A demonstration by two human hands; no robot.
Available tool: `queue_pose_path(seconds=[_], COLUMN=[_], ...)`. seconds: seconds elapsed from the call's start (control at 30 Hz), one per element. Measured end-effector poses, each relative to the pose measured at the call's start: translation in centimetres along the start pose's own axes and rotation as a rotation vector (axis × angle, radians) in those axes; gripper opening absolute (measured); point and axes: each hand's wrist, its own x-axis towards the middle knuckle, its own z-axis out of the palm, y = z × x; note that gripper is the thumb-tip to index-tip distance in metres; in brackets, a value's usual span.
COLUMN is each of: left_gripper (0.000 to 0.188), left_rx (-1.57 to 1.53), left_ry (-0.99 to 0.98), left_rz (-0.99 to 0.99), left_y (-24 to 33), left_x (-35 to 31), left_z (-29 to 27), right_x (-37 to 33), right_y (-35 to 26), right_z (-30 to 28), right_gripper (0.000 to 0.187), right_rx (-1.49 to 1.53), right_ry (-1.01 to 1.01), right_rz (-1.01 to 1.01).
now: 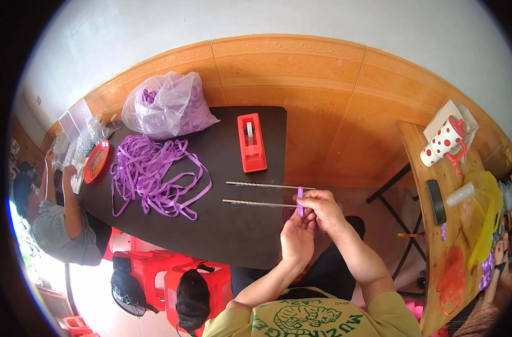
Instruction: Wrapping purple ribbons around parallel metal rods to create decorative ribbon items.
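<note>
Two thin metal rods (256, 184), which look like chopsticks with twisted grips, lie roughly parallel on the dark table and stick out past its right edge. Across their free ends runs a short stretch of purple ribbon (300, 194); whether it is wound round them is too small to tell. My right hand (322, 209) pinches the ribbon between thumb and fingers. Just below, my left hand (298, 238) has its fingertips closed on the ribbon's lower part. A large loose heap of purple ribbon (149, 174) lies on the table to the left.
A red tape dispenser (252, 143) stands behind the rods. Farther left are a clear bag of purple ribbon (169, 106), a red plate (96, 162) and a person (65, 224) at work. On the right, a wooden table (430, 236) holds a phone (435, 202) and a dotted tumbler (444, 140).
</note>
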Motion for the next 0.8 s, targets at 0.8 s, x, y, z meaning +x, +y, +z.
queue_pose_path(seconds=[0.8], left_gripper=[0.01], left_rx=[0.127], left_ry=[0.201], left_rz=[0.178], left_y=[-1.1], left_x=[1.0], left_z=[0.9], right_x=[-0.4], right_y=[0.2], right_z=[0.3], right_gripper=[0.008], right_rx=[0.048], right_ry=[-0.033], right_rz=[-0.1])
